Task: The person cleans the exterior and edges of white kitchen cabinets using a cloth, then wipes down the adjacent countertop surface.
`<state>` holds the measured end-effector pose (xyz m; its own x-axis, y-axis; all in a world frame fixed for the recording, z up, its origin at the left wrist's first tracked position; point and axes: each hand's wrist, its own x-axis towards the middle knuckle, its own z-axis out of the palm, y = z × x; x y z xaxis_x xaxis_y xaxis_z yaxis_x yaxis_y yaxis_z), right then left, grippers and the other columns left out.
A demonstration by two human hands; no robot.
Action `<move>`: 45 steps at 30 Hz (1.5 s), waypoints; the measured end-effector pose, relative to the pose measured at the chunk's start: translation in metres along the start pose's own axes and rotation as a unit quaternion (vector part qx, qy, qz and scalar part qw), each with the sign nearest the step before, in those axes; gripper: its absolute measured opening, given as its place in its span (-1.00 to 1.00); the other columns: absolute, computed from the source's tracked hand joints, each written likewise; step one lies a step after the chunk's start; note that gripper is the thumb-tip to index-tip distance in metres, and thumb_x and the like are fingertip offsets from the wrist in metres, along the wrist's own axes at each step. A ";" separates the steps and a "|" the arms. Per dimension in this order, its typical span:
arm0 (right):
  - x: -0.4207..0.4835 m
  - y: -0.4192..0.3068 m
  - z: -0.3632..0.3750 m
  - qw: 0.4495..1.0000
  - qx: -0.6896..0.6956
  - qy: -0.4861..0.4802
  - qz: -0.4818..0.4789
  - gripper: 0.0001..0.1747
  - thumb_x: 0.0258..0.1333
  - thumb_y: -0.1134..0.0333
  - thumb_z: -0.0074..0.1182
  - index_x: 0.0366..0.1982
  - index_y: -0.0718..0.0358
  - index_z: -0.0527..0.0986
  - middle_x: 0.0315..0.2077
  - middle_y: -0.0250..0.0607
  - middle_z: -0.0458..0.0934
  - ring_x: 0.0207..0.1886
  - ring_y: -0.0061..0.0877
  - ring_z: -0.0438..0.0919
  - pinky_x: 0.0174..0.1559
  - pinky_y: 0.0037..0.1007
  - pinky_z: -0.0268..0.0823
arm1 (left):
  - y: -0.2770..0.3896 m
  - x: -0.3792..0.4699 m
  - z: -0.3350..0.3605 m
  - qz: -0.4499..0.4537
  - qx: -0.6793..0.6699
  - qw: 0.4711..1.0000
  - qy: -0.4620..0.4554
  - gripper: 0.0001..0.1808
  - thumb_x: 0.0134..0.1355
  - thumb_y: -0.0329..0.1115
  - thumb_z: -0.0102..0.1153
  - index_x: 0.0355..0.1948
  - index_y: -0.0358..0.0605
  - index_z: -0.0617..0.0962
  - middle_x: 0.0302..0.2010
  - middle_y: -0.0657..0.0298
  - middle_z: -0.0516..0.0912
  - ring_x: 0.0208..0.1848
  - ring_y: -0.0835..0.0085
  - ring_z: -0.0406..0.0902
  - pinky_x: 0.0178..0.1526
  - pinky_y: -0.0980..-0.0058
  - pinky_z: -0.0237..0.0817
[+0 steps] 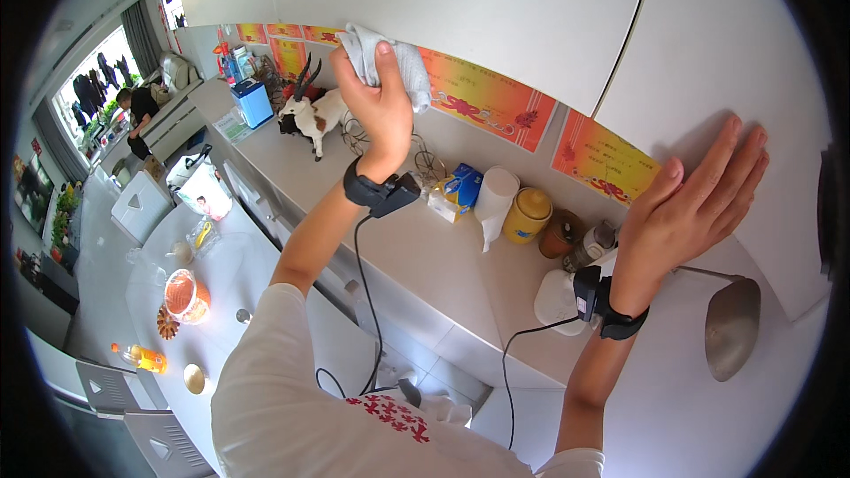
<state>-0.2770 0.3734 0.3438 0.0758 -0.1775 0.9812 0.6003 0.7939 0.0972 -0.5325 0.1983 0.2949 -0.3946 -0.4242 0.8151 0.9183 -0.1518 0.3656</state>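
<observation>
My left hand [382, 96] is raised and closed around a folded pale grey cloth [418, 76], which lies against the lower edge of the white wall cabinet [465, 13]. Flat on a white cabinet door [744, 66] rests my right hand [684, 212], its thumb spread from the fingers and nothing in it. Each wrist wears a black strap with a small cabled device. Below the cabinet, red and yellow certificates [491, 96] line the wall. A goat figurine [319, 116] with dark horns stands on the counter, below and left of my left hand.
The counter [425, 265] holds a blue box [252, 103], a tissue pack [457, 191], a paper roll [497, 192], a yellow jar [528, 214] and a lamp [732, 328]. A round table [226, 259] carries a basket [187, 295] and an orange drink bottle [147, 358]. A person [139, 116] is far left.
</observation>
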 end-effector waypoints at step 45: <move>-0.051 0.003 -0.056 0.852 0.424 0.074 0.297 -0.78 0.29 0.47 -0.26 -0.16 0.37 0.41 -0.14 0.02 0.51 -0.04 -0.28 0.49 0.09 -0.28 0.30 | 0.176 0.044 0.108 0.262 -0.013 0.955 -0.139 -0.57 -0.10 -0.68 0.16 -0.13 -0.20 0.62 -0.14 0.15 0.58 -0.11 0.19 0.56 -0.10 0.44 0.39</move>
<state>-0.2344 0.3522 0.2850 0.3035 0.3815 0.8731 -0.3663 0.8926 -0.2627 -0.3919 0.2493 0.4436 0.1290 -0.1945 0.9724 0.9911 -0.0078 -0.1330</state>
